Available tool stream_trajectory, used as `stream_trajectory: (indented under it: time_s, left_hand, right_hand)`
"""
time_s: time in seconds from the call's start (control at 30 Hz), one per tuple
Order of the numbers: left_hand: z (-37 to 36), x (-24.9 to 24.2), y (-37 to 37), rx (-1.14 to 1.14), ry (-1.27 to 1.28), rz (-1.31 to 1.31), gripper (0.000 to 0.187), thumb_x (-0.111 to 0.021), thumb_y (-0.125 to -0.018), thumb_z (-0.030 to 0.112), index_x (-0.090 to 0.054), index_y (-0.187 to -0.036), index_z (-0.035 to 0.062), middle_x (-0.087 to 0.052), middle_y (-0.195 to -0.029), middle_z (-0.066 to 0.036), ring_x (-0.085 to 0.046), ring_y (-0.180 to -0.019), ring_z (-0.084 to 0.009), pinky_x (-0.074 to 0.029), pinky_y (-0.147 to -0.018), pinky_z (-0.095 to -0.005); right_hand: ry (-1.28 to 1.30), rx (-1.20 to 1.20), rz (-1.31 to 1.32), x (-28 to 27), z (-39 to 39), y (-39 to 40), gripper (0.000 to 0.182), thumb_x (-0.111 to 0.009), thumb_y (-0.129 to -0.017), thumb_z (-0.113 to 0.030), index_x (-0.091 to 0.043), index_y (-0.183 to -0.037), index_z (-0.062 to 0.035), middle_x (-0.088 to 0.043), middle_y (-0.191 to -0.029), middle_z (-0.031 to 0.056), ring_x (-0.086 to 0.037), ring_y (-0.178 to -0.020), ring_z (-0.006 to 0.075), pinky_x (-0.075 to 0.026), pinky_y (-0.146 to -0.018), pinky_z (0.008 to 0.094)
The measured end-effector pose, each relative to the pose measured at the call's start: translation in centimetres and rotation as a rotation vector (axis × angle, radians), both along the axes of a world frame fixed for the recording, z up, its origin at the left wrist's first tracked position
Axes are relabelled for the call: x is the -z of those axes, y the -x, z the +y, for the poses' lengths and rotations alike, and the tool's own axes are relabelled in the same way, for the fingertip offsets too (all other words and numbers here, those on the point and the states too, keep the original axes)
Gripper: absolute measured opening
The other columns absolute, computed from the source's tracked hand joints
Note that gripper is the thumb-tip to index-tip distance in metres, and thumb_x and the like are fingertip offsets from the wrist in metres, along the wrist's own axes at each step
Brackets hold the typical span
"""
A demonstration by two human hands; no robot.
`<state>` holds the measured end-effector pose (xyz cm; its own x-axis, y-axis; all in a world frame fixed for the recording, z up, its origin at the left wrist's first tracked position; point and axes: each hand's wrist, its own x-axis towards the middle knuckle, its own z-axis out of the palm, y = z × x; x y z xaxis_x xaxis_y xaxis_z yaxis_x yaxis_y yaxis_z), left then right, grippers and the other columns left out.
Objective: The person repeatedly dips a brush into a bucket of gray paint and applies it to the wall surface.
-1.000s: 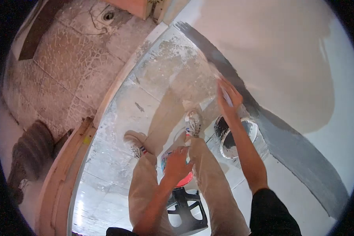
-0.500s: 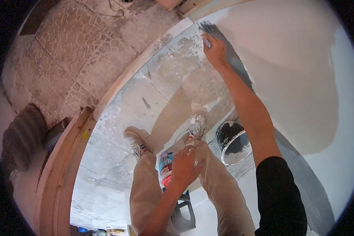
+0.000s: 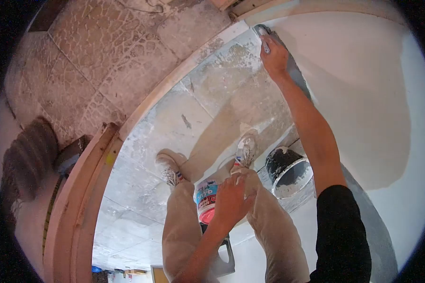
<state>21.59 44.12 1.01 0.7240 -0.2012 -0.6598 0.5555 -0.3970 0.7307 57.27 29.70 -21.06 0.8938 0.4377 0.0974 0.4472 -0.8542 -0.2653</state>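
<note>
My right hand (image 3: pixel 275 56) is closed around the pale handle of a paintbrush (image 3: pixel 266 46) at the top of the view. The brush head is up against the far end of a dark grey band (image 3: pixel 295 75) along the foot of the white wall (image 3: pixel 359 70). My left hand (image 3: pixel 232 200) lies over my knee, its fingers extended and thumb apart. Beside it, between my legs, is a printed tub (image 3: pixel 206 194) with red at its near end, partly covered by that hand.
A black bucket (image 3: pixel 281 160) smeared with white stands right of my foot. Paint spots mark the tiled floor (image 3: pixel 170 113). A wooden edge (image 3: pixel 80 212) curves along the left, with a dark ribbed object (image 3: pixel 30 160) beyond. Below the tub is a grey piece with a hole (image 3: pixel 225 264).
The view has shifted, so most things sit slightly further right. My right hand has turned the brush, and its dark bristles no longer show spread on the band. My left hand stays at the knee.
</note>
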Motion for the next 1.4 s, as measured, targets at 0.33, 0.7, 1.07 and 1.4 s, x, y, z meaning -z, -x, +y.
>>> stream_trajectory:
  time_s: [0.33, 0.7, 1.07, 1.4]
  left_hand:
    - [0.2, 0.5, 0.0, -0.002, -0.023, -0.041, 0.057, -0.07, -0.084, 0.027, -0.053, -0.131, -0.0003, -0.058, -0.124, -0.024, -0.059, -0.109, -0.0429, -0.046, -0.094, -0.0513]
    - [0.0, 0.3, -0.7, -0.015, -0.003, -0.029, 0.059, -0.07, -0.083, 0.027, -0.052, -0.132, -0.0012, -0.057, -0.125, -0.026, -0.059, -0.108, -0.0441, -0.046, -0.095, -0.0518]
    - [-0.4, 0.4, -1.1, -0.033, 0.027, 0.035, 0.053, -0.068, -0.087, 0.03, -0.055, -0.129, 0.0011, -0.057, -0.128, -0.025, -0.057, -0.116, -0.0428, -0.045, -0.1, -0.051]
    - [-2.1, 1.0, -0.2, -0.052, -0.026, -0.081, 0.058, -0.069, -0.083, 0.031, -0.052, -0.128, 0.0001, -0.056, -0.124, -0.022, -0.058, -0.108, -0.0402, -0.045, -0.093, -0.0505]
  right_hand:
    - [0.101, 0.056, 0.135, 1.2, 1.3, -0.5, 0.048, -0.072, -0.076, -0.007, -0.065, -0.124, -0.0122, -0.066, -0.121, 0.0124, -0.066, -0.101, 0.034, -0.054, -0.089, 0.0431]
    - [-0.001, -0.093, 0.051, -0.4, 0.4, 1.1, 0.048, -0.071, -0.076, -0.006, -0.063, -0.124, -0.0097, -0.064, -0.128, 0.014, -0.064, -0.11, 0.0355, -0.052, -0.095, 0.0433]
    - [-0.157, -0.073, -0.133, -5.5, 0.8, 2.2, 0.026, -0.067, -0.084, -0.006, -0.072, -0.108, -0.0116, -0.071, -0.109, 0.0126, -0.069, -0.096, 0.0337, -0.056, -0.082, 0.039]
    - [0.026, -0.045, -0.063, -2.0, 0.1, -0.8, 0.027, -0.067, -0.083, -0.005, -0.071, -0.109, -0.0134, -0.071, -0.11, 0.011, -0.07, -0.093, 0.0327, -0.057, -0.081, 0.039]
